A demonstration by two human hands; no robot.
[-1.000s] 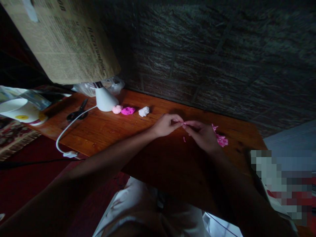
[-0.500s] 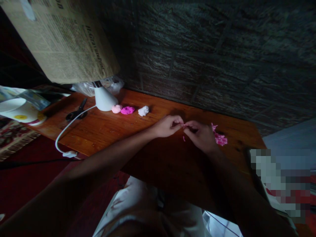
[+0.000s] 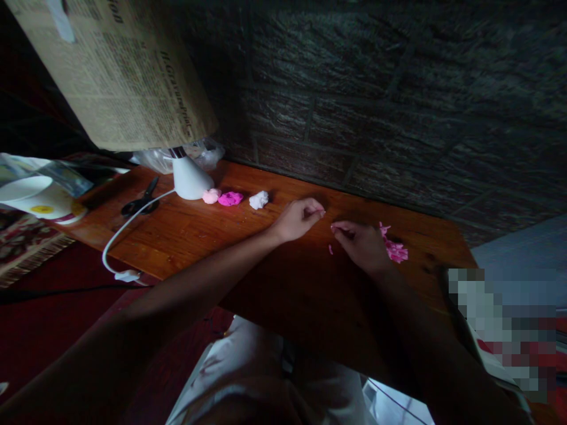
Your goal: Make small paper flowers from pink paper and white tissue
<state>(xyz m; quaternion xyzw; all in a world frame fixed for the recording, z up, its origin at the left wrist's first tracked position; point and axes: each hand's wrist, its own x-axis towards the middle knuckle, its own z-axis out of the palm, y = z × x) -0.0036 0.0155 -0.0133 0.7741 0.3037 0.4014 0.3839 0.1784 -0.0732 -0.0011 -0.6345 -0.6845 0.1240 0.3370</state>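
Pink strips (image 3: 396,251) sit on the table (image 3: 190,236) by the right hand (image 3: 363,245), fingertips pinched; left hand (image 3: 297,222) pinched too, can't tell on what.

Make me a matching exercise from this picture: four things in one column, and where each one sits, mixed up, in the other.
Things:
1. Scissors
2. Bright pink lump
3. Pile of pink strips
4. Paper cup

Places:
A. Just to the right of the right hand
B. At the far left of the picture
C. Beside the lamp's white cord
D. Between the pale pink lump and the white lump

Right pairs: 1-C, 2-D, 3-A, 4-B
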